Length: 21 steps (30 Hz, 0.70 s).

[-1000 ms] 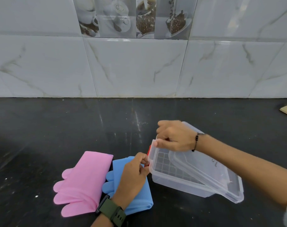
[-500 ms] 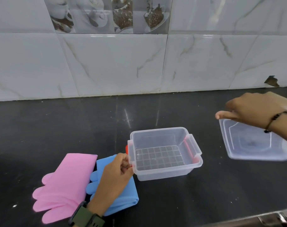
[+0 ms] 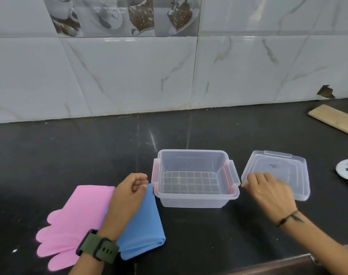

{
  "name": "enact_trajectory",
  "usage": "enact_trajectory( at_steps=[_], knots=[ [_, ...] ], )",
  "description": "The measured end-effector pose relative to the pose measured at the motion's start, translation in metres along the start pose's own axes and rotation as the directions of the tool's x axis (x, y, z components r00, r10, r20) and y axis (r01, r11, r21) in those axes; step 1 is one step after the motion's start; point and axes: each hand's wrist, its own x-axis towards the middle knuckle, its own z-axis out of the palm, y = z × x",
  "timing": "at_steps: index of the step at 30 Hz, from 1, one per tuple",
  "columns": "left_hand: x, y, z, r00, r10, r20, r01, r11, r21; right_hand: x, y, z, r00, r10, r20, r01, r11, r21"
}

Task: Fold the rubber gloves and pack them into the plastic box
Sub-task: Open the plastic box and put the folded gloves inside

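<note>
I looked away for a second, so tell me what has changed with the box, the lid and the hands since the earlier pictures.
The right hand lifted the lid off the plastic box, carried it rightward and set it on the counter beside the box; its fingers now lie on the lid's near edge. The left hand let go of the box's red latch and hangs loosely curled beside it. The pink glove and blue glove stayed folded where they were.

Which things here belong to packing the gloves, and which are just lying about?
Belong:
pink glove
blue glove
clear plastic box
box lid

Lying about:
wooden board
white round object with dark spots
</note>
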Motion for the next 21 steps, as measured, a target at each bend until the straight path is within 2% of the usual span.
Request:
enact_trajectory(
  at_steps=[3, 5, 8, 9, 11, 12, 13, 14, 15, 16, 17, 18, 19, 20, 21],
  knots=[
    [0.008, -0.004, -0.017, 1.000, -0.008, -0.008, 0.009, 0.996, 0.093, -0.017, -0.011, 0.016, 0.988, 0.028, 0.150, -0.034, 0.999, 0.039],
    [0.019, -0.006, -0.026, 0.998, 0.017, 0.068, -0.033, 0.972, 0.234, -0.021, -0.017, 0.019, 0.955, 0.112, 0.273, -0.116, 0.993, 0.000],
    [0.038, -0.006, -0.035, 0.944, 0.001, 0.330, -0.165, 0.866, 0.471, -0.028, -0.025, 0.002, 0.874, 0.303, 0.380, -0.333, 0.943, 0.012],
    [0.044, -0.006, -0.037, 0.908, -0.051, 0.417, -0.193, 0.831, 0.522, -0.031, -0.031, -0.010, 0.834, 0.375, 0.404, -0.421, 0.906, 0.028],
    [0.054, -0.004, -0.037, 0.820, -0.178, 0.544, -0.217, 0.783, 0.583, -0.043, -0.048, -0.035, 0.781, 0.455, 0.428, -0.569, 0.801, 0.187],
    [0.058, -0.003, -0.036, 0.779, -0.225, 0.585, -0.235, 0.760, 0.605, -0.049, -0.061, -0.047, 0.740, 0.437, 0.512, -0.641, 0.688, 0.340],
    [0.062, -0.002, -0.035, 0.745, -0.259, 0.614, -0.263, 0.732, 0.628, -0.055, -0.078, -0.058, 0.691, 0.364, 0.624, -0.708, 0.515, 0.483],
    [0.065, 0.000, -0.034, 0.721, -0.281, 0.633, -0.293, 0.704, 0.647, -0.059, -0.098, -0.067, 0.646, 0.228, 0.728, -0.758, 0.302, 0.578],
    [0.067, 0.001, -0.034, 0.706, -0.296, 0.644, -0.317, 0.681, 0.660, -0.062, -0.117, -0.070, 0.592, 0.085, 0.801, -0.805, 0.094, 0.585],
    [0.070, 0.002, -0.034, 0.696, -0.311, 0.648, -0.330, 0.663, 0.673, -0.058, -0.138, -0.074, 0.525, -0.024, 0.851, -0.846, -0.118, 0.519],
    [0.072, 0.003, -0.034, 0.685, -0.332, 0.649, -0.336, 0.646, 0.685, -0.055, -0.159, -0.075, 0.449, -0.106, 0.887, -0.858, -0.328, 0.396],
    [0.073, 0.003, -0.035, 0.671, -0.355, 0.651, -0.341, 0.632, 0.696, -0.053, -0.173, -0.078, 0.427, -0.186, 0.885, -0.789, -0.555, 0.264],
    [0.075, 0.003, -0.035, 0.654, -0.377, 0.656, -0.344, 0.625, 0.701, -0.053, -0.183, -0.080, 0.463, -0.150, 0.874, -0.735, -0.615, 0.284],
    [0.075, 0.003, -0.035, 0.637, -0.393, 0.663, -0.343, 0.626, 0.700, -0.048, -0.192, -0.083, 0.467, -0.128, 0.875, -0.713, -0.640, 0.287],
    [0.075, 0.002, -0.035, 0.622, -0.404, 0.671, -0.338, 0.634, 0.696, -0.042, -0.202, -0.082, 0.475, -0.170, 0.863, -0.733, -0.620, 0.281]
  ],
)
